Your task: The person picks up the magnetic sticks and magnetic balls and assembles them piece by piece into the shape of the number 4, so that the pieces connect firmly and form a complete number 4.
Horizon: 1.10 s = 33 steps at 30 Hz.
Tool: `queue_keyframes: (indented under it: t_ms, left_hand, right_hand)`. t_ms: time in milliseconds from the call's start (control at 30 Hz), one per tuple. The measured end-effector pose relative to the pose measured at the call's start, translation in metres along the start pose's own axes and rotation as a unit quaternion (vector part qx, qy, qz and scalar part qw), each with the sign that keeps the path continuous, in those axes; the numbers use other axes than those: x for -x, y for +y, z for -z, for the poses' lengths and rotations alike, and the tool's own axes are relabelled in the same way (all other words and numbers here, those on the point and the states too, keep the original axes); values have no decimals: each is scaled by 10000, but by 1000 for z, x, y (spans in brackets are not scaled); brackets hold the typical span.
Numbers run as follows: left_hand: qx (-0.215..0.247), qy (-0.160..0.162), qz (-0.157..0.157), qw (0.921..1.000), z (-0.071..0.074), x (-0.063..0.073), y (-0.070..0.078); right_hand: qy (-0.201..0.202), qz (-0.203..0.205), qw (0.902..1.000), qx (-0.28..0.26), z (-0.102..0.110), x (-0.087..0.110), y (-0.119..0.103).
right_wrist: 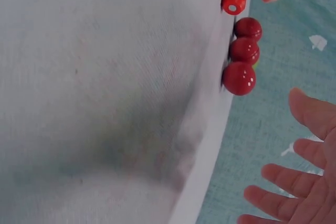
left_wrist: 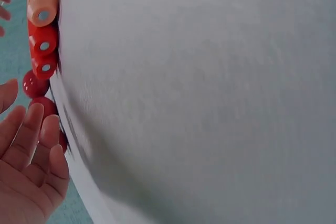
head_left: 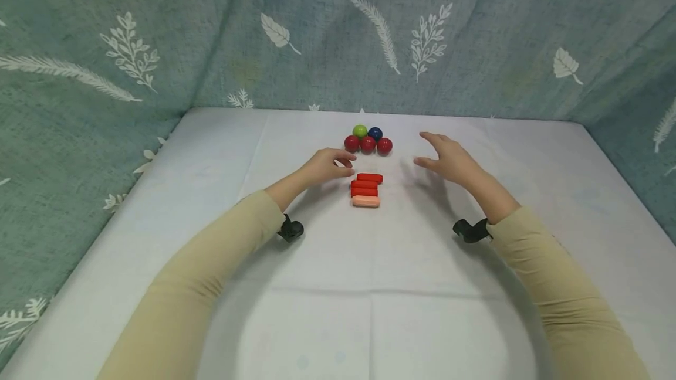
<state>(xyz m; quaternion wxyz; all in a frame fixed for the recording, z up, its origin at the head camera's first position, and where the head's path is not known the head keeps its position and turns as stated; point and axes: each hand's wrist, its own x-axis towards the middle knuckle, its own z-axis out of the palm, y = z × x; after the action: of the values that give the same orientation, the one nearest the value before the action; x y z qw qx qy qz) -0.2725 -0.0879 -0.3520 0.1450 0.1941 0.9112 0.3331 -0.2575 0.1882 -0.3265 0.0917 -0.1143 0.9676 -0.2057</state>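
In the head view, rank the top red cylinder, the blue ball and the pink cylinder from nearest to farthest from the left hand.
Measured from the left hand:
1. Top red cylinder, just right of the fingertips.
2. Pink cylinder, at the near end of the cylinder row, toward the person.
3. Blue ball, in the back row of the ball cluster, beside the green ball.

Green ball mostly hidden (behind red balls).

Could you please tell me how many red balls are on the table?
3, side by side in a row: left red ball, middle red ball, right red ball, just before the green ball and blue ball.
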Motion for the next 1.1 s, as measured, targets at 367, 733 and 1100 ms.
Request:
queue_keyframes:
  t_ms: [367, 733, 1100]
  left_hand:
    - [4, -231, 152, 9996, -13, -8, 4]
    - [-262, -276, 190, 9991, -16, -10, 9]
    - [-153, -333, 506, 9980, -16, -15, 10]
  right_hand:
    - [60, 52, 9995, -301, -11, -3, -6]
    - [132, 214, 9985, -495, -17, -8, -11]
    - [38, 126, 9978, -644, -22, -13, -24]
